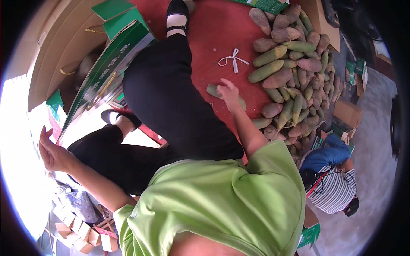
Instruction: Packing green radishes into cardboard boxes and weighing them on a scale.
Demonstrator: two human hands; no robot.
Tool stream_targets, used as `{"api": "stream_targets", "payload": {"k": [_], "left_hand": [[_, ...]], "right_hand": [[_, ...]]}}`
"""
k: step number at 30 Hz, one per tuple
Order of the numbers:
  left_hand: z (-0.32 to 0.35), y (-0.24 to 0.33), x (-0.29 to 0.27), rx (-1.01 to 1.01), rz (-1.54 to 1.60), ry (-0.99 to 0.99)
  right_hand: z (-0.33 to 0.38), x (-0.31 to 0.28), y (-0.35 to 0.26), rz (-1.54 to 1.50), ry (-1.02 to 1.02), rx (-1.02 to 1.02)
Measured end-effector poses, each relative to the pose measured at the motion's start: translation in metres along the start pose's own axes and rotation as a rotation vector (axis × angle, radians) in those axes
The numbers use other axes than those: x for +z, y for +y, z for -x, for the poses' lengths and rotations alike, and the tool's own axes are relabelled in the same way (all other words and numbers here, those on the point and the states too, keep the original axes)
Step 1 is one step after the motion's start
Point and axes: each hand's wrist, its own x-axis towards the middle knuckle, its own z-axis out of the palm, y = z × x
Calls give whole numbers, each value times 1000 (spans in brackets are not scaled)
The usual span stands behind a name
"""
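Many radishes (266, 71) and perhaps a ribbon (235, 64) lie near the right hand (229, 94).

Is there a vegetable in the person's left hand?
No, the left hand looks empty, and the big vegetable pile lies well away from it, over to the right.

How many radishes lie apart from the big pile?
1: the green radish on the red surface, at the right hand, left of the pile. The hand covers its middle; others may be hidden.
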Motion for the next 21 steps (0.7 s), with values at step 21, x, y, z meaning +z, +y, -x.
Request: {"api": "stream_targets", "payload": {"k": [21], "left_hand": [[7,3,-19,192,109,-65]], "right_hand": [[25,0,7,1332,65,69]]}}
